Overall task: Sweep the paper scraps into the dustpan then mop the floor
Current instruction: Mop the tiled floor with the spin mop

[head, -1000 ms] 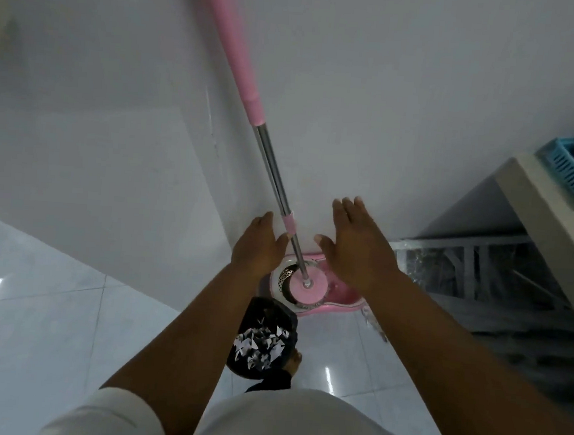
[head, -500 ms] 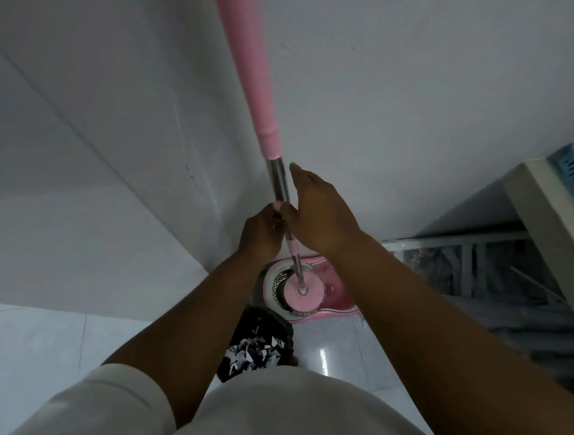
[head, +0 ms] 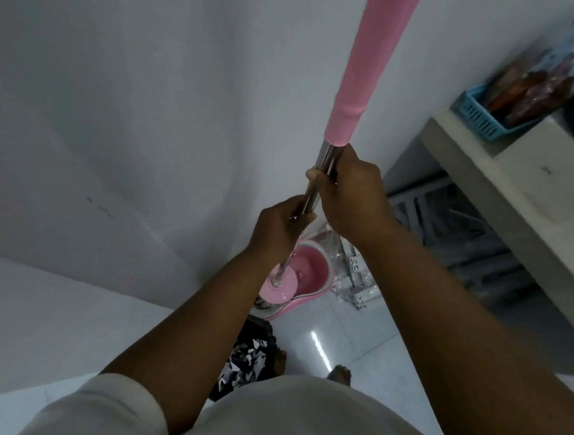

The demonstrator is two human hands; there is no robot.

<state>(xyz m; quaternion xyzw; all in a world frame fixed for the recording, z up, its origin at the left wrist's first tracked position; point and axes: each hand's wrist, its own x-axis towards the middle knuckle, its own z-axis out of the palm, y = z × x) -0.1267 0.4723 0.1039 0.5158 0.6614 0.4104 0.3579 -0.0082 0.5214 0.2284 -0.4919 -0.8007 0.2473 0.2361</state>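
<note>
We hold the mop [head: 357, 85] upright over the pink bucket [head: 312, 270], its round head [head: 279, 288] at the bucket's near end. Our right hand [head: 352, 202] has its fingers clamped round the steel pole; our left hand [head: 277, 230] grips it just below. The black dustpan [head: 260, 325], paper scraps [head: 245, 356] inside, lies on the floor [head: 371, 344] just in front of the bucket. A blue basket [head: 479, 112] sits on the bench [head: 521, 187] to the bucket's right.

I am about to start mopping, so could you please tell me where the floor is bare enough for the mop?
Bare tile lies left of the dustpan, along the wall, and right of it toward the counter. It is crowded around the bucket, with plastic wrapping beside it.
</note>
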